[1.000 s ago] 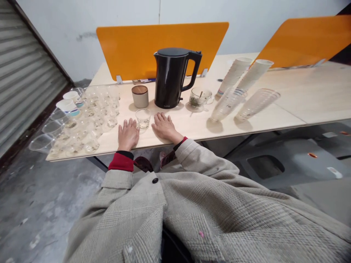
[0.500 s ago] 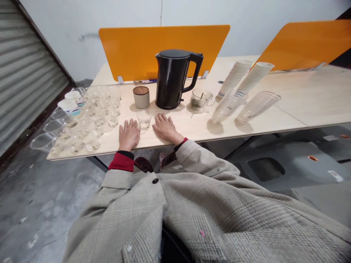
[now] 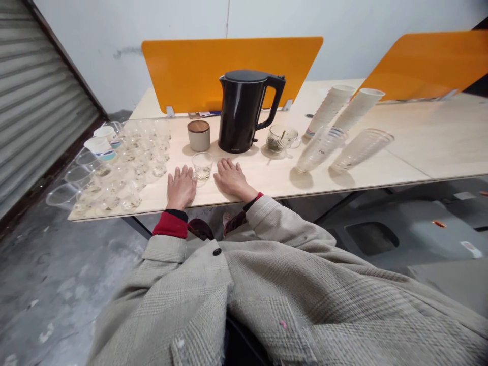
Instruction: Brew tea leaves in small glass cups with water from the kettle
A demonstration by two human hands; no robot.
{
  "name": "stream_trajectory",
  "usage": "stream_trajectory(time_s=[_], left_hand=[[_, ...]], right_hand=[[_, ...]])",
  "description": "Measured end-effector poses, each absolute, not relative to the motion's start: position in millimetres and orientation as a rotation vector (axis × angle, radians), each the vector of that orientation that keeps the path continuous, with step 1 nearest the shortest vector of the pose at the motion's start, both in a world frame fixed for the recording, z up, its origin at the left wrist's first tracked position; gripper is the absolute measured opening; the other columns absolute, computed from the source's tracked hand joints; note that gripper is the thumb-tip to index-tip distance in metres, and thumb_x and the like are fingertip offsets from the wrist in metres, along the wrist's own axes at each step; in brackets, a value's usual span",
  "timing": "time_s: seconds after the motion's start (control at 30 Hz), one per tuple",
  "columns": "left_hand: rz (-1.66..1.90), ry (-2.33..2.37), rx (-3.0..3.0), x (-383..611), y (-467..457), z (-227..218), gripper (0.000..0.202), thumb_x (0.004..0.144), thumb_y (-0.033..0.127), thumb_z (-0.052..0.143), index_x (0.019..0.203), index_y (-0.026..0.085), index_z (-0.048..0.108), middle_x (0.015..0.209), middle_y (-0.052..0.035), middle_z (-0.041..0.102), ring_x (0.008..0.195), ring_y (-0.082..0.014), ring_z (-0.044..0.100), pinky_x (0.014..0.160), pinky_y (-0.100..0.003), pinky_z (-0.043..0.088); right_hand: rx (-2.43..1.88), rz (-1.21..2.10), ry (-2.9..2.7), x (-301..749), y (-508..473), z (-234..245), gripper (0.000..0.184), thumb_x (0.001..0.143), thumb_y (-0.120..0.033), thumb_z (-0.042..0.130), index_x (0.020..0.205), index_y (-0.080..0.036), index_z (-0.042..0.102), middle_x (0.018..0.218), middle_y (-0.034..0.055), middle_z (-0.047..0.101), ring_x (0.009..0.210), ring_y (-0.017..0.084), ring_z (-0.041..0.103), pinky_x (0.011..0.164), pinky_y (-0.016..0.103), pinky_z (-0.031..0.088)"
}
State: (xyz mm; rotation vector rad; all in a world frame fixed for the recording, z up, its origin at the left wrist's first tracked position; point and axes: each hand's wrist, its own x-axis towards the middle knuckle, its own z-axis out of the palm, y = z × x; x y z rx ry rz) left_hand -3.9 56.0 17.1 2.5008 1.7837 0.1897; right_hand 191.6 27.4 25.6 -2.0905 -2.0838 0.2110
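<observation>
The left hand [image 3: 182, 187] and right hand [image 3: 233, 179] lie palm down on the desk [image 3: 267, 178], fingers slightly spread. A clear cup [image 3: 202, 166] stands upright between them, close beside the left hand. Behind it are a brown-topped canister [image 3: 199, 139] and a black kettle [image 3: 243, 114]; a handled glass cup [image 3: 281, 141], stacked paper cups [image 3: 330, 109] and stacked clear cups [image 3: 362, 150] stand farther right, while many loose cups [image 3: 131, 160] crowd the desk's left end

Cup [image 3: 203, 161] colourless; kettle [image 3: 239, 117] black; canister [image 3: 199, 140] beige; dividers [image 3: 229, 56] orange; coat [image 3: 267, 279] grey plaid; cuff [image 3: 170, 225] red
</observation>
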Motion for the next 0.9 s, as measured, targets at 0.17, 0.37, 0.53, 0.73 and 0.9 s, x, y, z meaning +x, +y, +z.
stream_trajectory(time_s=[0.17,0.37,0.53,0.73,0.9], left_hand=[[0.212,1.788,2.498,-3.8,55.3,16.2,0.066,0.110,0.041,0.020,0.170,0.018,0.037,0.182,-0.0089,0.030,0.170,-0.0354,0.023,0.137,-0.062,0.020],[0.218,1.780,2.490,-4.2,57.1,14.6,0.065,0.110,0.041,0.021,0.170,0.021,0.037,0.182,-0.0081,0.030,0.170,-0.0350,0.023,0.137,-0.062,0.020],[0.203,1.779,2.491,-3.8,57.3,15.4,0.065,0.110,0.041,0.020,0.170,0.020,0.037,0.182,-0.0082,0.029,0.170,-0.0353,0.022,0.137,-0.062,0.020],[0.199,1.782,2.484,-3.1,54.7,17.8,0.066,0.110,0.040,0.020,0.170,0.018,0.037,0.182,-0.0093,0.029,0.170,-0.0358,0.022,0.137,-0.062,0.019],[0.201,1.781,2.491,-2.8,53.6,18.7,0.065,0.110,0.040,0.021,0.170,0.020,0.037,0.182,-0.0080,0.030,0.170,-0.0353,0.022,0.137,-0.061,0.020]], right_hand=[[-2.081,0.207,-2.087,192.1,27.9,24.3,0.070,0.107,-0.037,0.028,0.168,-0.001,0.032,0.181,0.0200,0.026,0.170,0.036,0.018,0.137,0.063,0.017],[-2.091,0.199,-2.091,192.3,28.3,23.6,0.070,0.107,-0.038,0.028,0.167,-0.002,0.033,0.181,0.0198,0.026,0.170,0.035,0.019,0.136,0.063,0.018],[-2.090,0.216,-2.085,192.4,28.1,24.7,0.071,0.107,-0.038,0.028,0.168,-0.002,0.033,0.181,0.0194,0.026,0.170,0.035,0.018,0.137,0.063,0.017],[-2.091,0.219,-2.087,192.0,27.7,25.1,0.071,0.107,-0.038,0.028,0.168,-0.001,0.032,0.181,0.0192,0.026,0.170,0.036,0.018,0.137,0.064,0.017],[-2.100,0.233,-2.082,192.3,28.3,24.5,0.072,0.107,-0.038,0.027,0.169,-0.002,0.030,0.182,0.0184,0.023,0.171,0.035,0.017,0.137,0.063,0.016]])
